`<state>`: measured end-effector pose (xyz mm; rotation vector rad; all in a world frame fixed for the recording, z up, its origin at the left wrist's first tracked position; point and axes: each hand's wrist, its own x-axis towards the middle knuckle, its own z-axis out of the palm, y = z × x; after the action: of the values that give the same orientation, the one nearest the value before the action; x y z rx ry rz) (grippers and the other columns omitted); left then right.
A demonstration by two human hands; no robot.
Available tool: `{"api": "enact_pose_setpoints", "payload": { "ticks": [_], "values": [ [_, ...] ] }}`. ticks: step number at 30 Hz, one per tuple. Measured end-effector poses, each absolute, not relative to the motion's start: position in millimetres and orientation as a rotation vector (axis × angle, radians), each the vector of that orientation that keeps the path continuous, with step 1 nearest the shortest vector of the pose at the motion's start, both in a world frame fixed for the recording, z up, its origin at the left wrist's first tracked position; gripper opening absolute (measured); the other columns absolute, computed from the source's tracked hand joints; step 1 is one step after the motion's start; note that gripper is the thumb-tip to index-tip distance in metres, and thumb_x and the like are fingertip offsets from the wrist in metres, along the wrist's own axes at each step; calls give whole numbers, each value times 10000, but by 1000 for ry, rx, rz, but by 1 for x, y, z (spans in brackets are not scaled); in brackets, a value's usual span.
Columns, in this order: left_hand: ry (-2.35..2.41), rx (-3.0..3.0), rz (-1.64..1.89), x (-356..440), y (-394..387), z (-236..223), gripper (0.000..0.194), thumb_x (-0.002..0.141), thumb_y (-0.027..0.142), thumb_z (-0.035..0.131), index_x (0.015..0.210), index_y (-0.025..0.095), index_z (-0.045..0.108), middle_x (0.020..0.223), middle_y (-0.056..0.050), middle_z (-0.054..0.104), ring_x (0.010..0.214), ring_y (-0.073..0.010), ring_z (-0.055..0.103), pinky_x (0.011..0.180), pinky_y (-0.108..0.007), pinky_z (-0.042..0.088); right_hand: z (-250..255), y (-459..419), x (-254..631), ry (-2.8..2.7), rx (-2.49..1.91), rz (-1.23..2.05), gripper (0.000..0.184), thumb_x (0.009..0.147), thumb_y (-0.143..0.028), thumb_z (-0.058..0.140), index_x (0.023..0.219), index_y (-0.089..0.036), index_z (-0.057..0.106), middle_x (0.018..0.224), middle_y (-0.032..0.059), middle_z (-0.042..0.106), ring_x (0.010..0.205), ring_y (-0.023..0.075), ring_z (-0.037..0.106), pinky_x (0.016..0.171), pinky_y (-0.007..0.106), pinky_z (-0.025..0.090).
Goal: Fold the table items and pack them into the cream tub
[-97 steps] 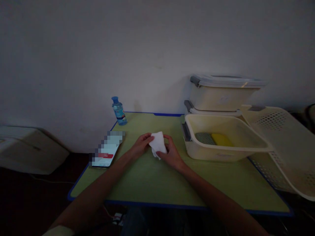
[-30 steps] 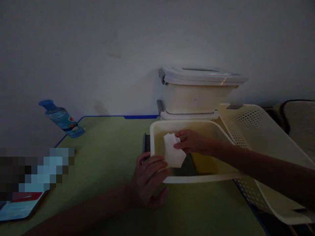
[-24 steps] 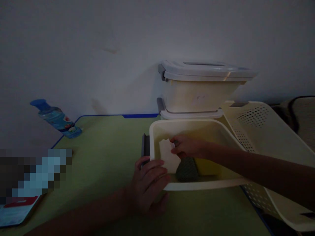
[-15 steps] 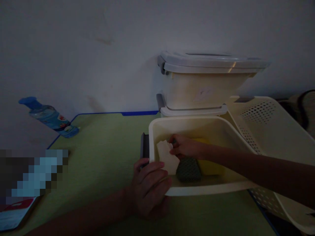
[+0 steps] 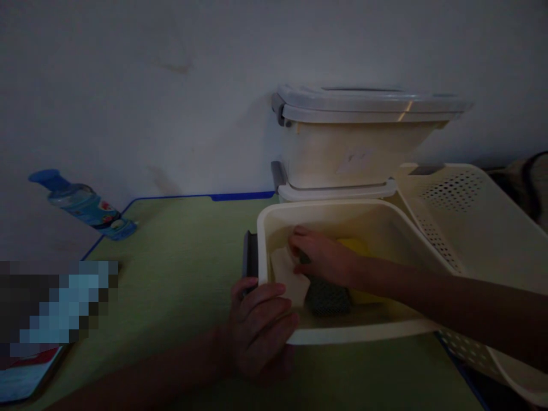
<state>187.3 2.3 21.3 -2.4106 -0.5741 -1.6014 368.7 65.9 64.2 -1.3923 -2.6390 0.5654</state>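
Observation:
My left hand point(image 5: 263, 328) is closed around the near left corner of a cream plastic bin point(image 5: 363, 334), fingers over its rim. Inside the bin, my right hand point(image 5: 321, 254) reaches in from the right, fingers curved, with a gap between thumb and forefinger. Its fingertips touch the edge of a white folded cloth point(image 5: 286, 277) lying against the bin's left wall. Under and beside that hand is a dark green folded cloth point(image 5: 329, 297) with a textured surface. A yellow folded cloth point(image 5: 353, 245) lies to the right, partly covered by my right forearm.
Behind the bin, a lidded cream storage box point(image 5: 325, 151) stands stacked against the wall. A perforated cream basket point(image 5: 483, 228) adjoins the bin on the right. On the green tabletop point(image 5: 184, 257), a blue bottle point(image 5: 85, 205) stands at the far left, with a blurred-out object point(image 5: 55, 319) nearer.
My right hand has turned slightly, and its thumb and forefinger have spread apart at the white cloth's edge. The cloth's raised corner looks lower. My left hand keeps its hold.

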Motion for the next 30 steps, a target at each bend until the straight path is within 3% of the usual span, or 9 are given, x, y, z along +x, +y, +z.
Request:
{"api": "enact_pose_setpoints", "payload": {
  "ticks": [6, 10, 15, 21, 30],
  "values": [
    [-565, -2422, -1616, 188, 1, 23, 152, 705, 186, 465, 820, 183, 565, 720, -35, 611, 823, -193, 584, 840, -378, 367, 75, 61, 366, -2922, -1161, 845, 137, 697, -227, 676, 726, -146, 570, 783, 28, 556, 699, 144, 517, 605, 238, 372],
    [-548, -2407, -1623, 189, 1, 24, 143, 707, 180, 459, 802, 177, 565, 700, -30, 605, 800, -183, 584, 840, -366, 362, 74, 57, 366, -2965, -1161, 789, 206, 696, -261, 682, 838, -146, 588, 877, 62, 583, 791, 188, 550, 666, 268, 401],
    [-565, -2403, -1603, 188, 2, 23, 142, 729, 202, 447, 809, 185, 563, 707, -25, 605, 803, -180, 590, 833, -364, 373, 71, 56, 366, -2897, -1286, 759, 423, 696, -272, 682, 1057, -107, 534, 1003, 122, 595, 872, 227, 577, 737, 309, 427],
    [-528, -2372, -1623, 189, 4, 24, 148, 750, 192, 422, 801, 167, 558, 716, -27, 592, 807, -175, 580, 824, -362, 379, 68, 54, 366, -2936, -1250, 739, 637, 649, -389, 697, 1166, -93, 469, 1121, 157, 569, 959, 259, 575, 796, 336, 435],
    [-541, -2381, -1652, 191, 5, 25, 137, 745, 200, 446, 811, 147, 554, 744, -32, 583, 832, -180, 574, 835, -369, 378, 70, 57, 366, -2974, -1437, 561, 628, 640, -361, 706, 1171, -132, 463, 1080, 146, 591, 914, 274, 596, 715, 326, 447]
  ]
}}
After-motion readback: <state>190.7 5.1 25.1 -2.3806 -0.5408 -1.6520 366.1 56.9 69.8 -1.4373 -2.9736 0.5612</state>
